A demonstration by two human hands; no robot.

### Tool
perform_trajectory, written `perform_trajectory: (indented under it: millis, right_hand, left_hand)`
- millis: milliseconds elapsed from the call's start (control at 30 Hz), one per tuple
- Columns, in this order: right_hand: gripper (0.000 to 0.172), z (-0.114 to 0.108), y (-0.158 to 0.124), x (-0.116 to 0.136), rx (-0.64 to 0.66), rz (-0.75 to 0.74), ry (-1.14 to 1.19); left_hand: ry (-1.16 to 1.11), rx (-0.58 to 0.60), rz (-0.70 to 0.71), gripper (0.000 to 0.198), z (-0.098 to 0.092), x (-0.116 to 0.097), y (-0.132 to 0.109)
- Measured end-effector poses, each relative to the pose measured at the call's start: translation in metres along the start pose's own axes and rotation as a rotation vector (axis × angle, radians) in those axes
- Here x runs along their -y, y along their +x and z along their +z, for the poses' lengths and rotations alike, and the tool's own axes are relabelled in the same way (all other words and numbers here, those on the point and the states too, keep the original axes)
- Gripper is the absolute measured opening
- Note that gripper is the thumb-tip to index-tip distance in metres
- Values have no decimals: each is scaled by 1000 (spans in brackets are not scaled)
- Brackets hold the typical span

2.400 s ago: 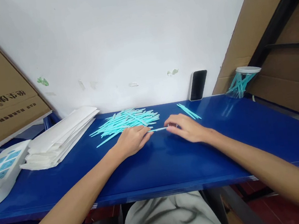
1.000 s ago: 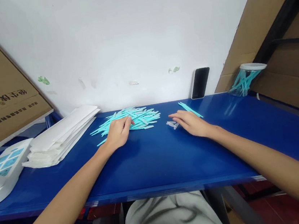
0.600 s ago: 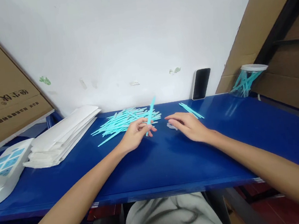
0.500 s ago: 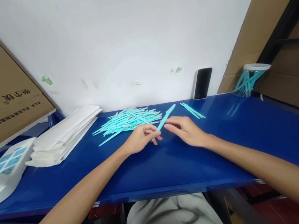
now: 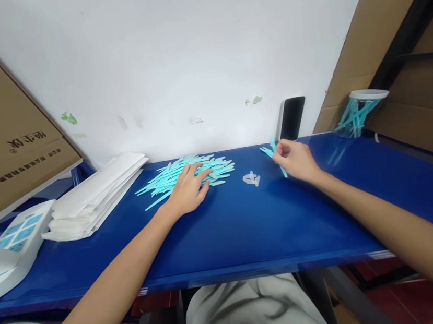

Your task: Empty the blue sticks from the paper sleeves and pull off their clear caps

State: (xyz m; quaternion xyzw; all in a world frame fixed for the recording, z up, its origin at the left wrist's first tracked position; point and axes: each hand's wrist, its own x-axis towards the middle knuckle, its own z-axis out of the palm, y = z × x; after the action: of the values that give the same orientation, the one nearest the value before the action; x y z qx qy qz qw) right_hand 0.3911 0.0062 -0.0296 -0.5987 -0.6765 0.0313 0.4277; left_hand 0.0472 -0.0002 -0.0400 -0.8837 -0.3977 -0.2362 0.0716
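Note:
My left hand (image 5: 189, 190) rests with fingers apart on the right part of a loose pile of slim turquoise eyebrow razors (image 5: 163, 180). Thumb and fingers of my right hand (image 5: 297, 160) pinch one eyebrow razor (image 5: 272, 143), its upper end sticking up past the fingertips. That hand is over a small group of razors (image 5: 266, 151), which it partly hides. Between my hands, a few small clear plastic pieces (image 5: 252, 179) lie on the blue table (image 5: 233, 233).
A phone (image 5: 292, 118) leans against the wall behind my right hand. At the far right stands a clear jar with a white lid (image 5: 369, 94), holding razors. On the left are stacked white paper bags (image 5: 94, 198), a white device (image 5: 23, 233) and a cardboard box (image 5: 9, 114).
My left hand has let go of its razor and moved left onto the pile. My right hand has moved right with a razor to the small group. The clear pieces now show.

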Motion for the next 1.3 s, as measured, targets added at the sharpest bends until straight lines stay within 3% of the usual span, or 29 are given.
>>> perform_trajectory:
  millis: [133,233,367,533,700,933,1133,1300]
  right_hand:
    - [5,1,11,-26,-7,44,-123]
    - [22,1,17,-40,30,62,-184]
    - [20,5,23,-51,63,71,-331]
    - [29,16,22,-47,120,41,-361]
    - [18,20,21,-44,140,34,-347]
    - [29,24,23,-54,26,-29,-317]
    - [32,25,21,-49,159,-18,-337]
    - [32,22,20,-46,124,-23,-355]
  left_hand:
    - [13,84,-28,42,8,19,-3]
    - [1,73,-25,36,10,21,-1]
    - [39,51,-15,28,8,18,0]
    - [51,47,-37,25,5,19,1]
    - [40,77,-77,25,1,22,3]
    - [33,-19,-102,24,-3,16,3]
    - [68,-17,-150,27,-8,11,2]
    - [121,-18,-242,25,-14,6,1]
